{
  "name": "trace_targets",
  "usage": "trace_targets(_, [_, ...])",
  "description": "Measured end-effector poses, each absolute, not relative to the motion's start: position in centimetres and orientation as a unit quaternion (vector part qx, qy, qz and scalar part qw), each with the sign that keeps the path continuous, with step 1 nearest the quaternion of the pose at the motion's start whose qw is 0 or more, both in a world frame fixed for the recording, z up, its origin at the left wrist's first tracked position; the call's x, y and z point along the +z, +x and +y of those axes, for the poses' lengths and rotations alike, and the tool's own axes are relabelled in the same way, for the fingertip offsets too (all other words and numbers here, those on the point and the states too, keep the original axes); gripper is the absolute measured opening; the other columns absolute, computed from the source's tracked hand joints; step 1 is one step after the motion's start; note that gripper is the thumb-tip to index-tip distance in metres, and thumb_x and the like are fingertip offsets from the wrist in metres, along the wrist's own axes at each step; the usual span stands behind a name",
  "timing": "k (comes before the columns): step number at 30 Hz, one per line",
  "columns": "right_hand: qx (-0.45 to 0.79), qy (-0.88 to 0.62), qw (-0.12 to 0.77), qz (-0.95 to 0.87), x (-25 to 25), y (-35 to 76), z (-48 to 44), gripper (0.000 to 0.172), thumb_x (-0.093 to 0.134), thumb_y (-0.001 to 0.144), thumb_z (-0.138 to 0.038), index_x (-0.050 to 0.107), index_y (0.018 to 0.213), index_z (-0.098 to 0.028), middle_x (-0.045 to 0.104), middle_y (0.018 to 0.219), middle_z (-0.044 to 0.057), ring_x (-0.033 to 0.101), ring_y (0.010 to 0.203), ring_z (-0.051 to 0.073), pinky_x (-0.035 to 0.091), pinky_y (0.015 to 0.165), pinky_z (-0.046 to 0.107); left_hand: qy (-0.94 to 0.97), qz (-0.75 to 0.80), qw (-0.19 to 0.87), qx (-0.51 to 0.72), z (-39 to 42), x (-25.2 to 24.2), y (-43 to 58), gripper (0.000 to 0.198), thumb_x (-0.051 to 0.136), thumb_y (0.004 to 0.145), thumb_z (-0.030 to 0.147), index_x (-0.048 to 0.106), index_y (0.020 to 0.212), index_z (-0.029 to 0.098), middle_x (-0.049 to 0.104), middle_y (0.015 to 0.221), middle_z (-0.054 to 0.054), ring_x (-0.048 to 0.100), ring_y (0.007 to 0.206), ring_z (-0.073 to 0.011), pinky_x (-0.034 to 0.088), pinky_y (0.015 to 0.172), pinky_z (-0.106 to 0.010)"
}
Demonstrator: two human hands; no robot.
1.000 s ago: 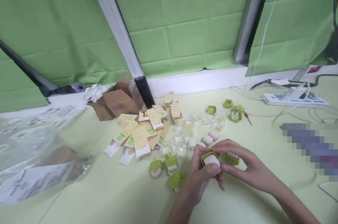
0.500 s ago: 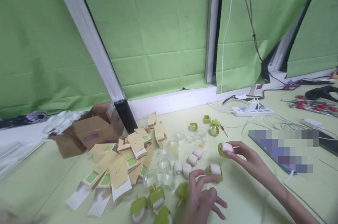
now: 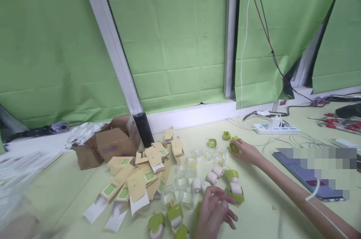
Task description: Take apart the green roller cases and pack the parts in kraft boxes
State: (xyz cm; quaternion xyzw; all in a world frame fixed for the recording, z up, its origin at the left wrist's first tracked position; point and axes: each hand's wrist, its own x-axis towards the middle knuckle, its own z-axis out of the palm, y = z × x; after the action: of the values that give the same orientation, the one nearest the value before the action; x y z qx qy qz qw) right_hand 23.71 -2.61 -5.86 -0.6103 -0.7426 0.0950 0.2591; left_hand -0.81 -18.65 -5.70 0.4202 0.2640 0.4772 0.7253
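Observation:
My right hand (image 3: 248, 153) reaches to the back of the table, its fingers closed on a small green square cup (image 3: 234, 147). In front of me my left hand (image 3: 216, 211) has its fingers loosely apart and holds nothing. Near its fingertips is a green holder with a white roller (image 3: 235, 189) in it. Just behind that stands another green holder (image 3: 231, 174). Several loose white rollers (image 3: 212, 177) lie to the left of these holders. At the near edge are green-capped white pieces (image 3: 175, 216); my left hand partly hides another green piece.
Clear plastic cups (image 3: 182, 180) stand in a group beside a pile of opened yellow cartons (image 3: 137, 184). Farther left is a brown cardboard box (image 3: 113, 141). To the right are a phone (image 3: 299, 173) with a cable, a power strip (image 3: 262, 129) and red-handled tools (image 3: 338, 122).
My right hand has let go of the green holder with its white roller, now by the other holder, and moved back to a green cup. My left hand stays about where it was.

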Motion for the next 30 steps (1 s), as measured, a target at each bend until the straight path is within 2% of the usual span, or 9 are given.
trace_targets(3, [0.085,-0.616,0.274,-0.734,-5.5,23.1,-3.1,0.029,0.058,0.086,-0.033,0.058,0.108,-0.014,0.062,0.103,0.010,0.063,0.080,0.020,0.052,0.070,0.039,0.395,0.275,0.719,0.501,-18.9,-5.2,-0.9,0.041,0.070,0.072,0.048,0.047,0.090,0.019,0.065,0.083,-0.004,0.060,0.058,-0.0115,0.043,0.049,-0.023])
trace_targets(6, [0.091,-0.589,0.309,-0.741,-4.0,22.0,-6.2,0.037,0.052,0.087,-0.037,0.054,0.116,-0.014,0.062,0.105,0.014,0.063,0.083,0.024,0.052,0.076,0.044,0.354,0.286,0.716,0.529,-19.1,-4.8,-0.6,0.047,0.064,0.074,0.054,0.046,0.100,0.018,0.067,0.089,-0.008,0.062,0.061,-0.0146,0.043,0.050,-0.025])
trace_targets(10, [0.171,-0.466,0.298,-0.815,-0.6,18.7,-12.4,0.035,0.056,0.084,-0.035,0.057,0.118,-0.027,0.064,0.114,0.004,0.060,0.101,0.021,0.050,0.088,0.036,0.288,0.289,0.734,0.543,-19.3,-4.2,-0.3,0.068,0.059,0.073,0.063,0.038,0.121,0.020,0.065,0.102,-0.012,0.064,0.067,-0.0178,0.045,0.051,-0.027])
trace_targets(13, [0.270,-0.324,0.244,-0.873,1.3,16.1,-14.7,0.047,0.061,0.079,-0.025,0.052,0.126,-0.028,0.062,0.118,0.003,0.057,0.107,0.021,0.047,0.093,0.037,0.285,0.280,0.730,0.555,-19.6,-3.6,-0.8,0.057,0.063,0.076,0.054,0.047,0.116,0.016,0.065,0.086,-0.007,0.056,0.057,-0.0115,0.041,0.046,-0.022])
trace_targets(16, [0.213,-0.357,0.239,-0.877,0.9,14.8,-13.5,0.044,0.050,0.085,-0.021,0.049,0.128,-0.025,0.058,0.123,0.007,0.054,0.111,0.021,0.046,0.093,0.037,0.252,0.289,0.704,0.598,-20.3,-3.0,-1.9,0.042,0.063,0.080,0.043,0.054,0.110,0.015,0.064,0.086,-0.006,0.050,0.054,-0.0069,0.039,0.048,-0.020])
trace_targets(21, [0.125,-0.407,0.190,-0.885,-3.0,13.7,-9.6,0.029,0.067,0.065,-0.022,0.068,0.094,-0.017,0.062,0.108,0.014,0.052,0.107,0.035,0.037,0.092,0.052,0.191,0.269,0.721,0.609,-22.3,-3.0,-3.3,0.053,0.069,0.077,0.035,0.048,0.124,0.019,0.065,0.098,-0.009,0.062,0.070,-0.0135,0.048,0.066,-0.026])
trace_targets(24, [0.144,-0.407,0.193,-0.881,-4.0,13.6,-9.2,0.019,0.069,0.063,-0.025,0.067,0.081,-0.020,0.064,0.103,0.011,0.053,0.104,0.034,0.035,0.093,0.053,0.189,0.267,0.733,0.597,-23.1,-3.4,-3.4,0.054,0.067,0.077,0.044,0.050,0.122,0.020,0.066,0.092,-0.009,0.063,0.063,-0.0167,0.049,0.058,-0.029])
trace_targets(27, [0.182,-0.421,0.225,-0.860,-3.5,14.2,-10.1,0.025,0.061,0.075,-0.031,0.063,0.097,-0.021,0.065,0.102,0.009,0.057,0.098,0.029,0.040,0.089,0.051,0.193,0.266,0.739,0.589,-23.5,-3.4,-3.3,0.050,0.062,0.080,0.043,0.048,0.123,0.022,0.066,0.092,-0.008,0.064,0.061,-0.0165,0.049,0.051,-0.027])
trace_targets(30, [0.239,-0.429,0.283,-0.824,-2.2,14.9,-11.9,0.039,0.047,0.088,-0.036,0.044,0.126,-0.025,0.060,0.113,0.008,0.060,0.095,0.022,0.049,0.084,0.043,0.192,0.269,0.733,0.594,-23.4,-3.1,-3.2,0.052,0.063,0.082,0.028,0.042,0.130,0.026,0.065,0.094,-0.005,0.066,0.069,-0.0165,0.050,0.057,-0.026])
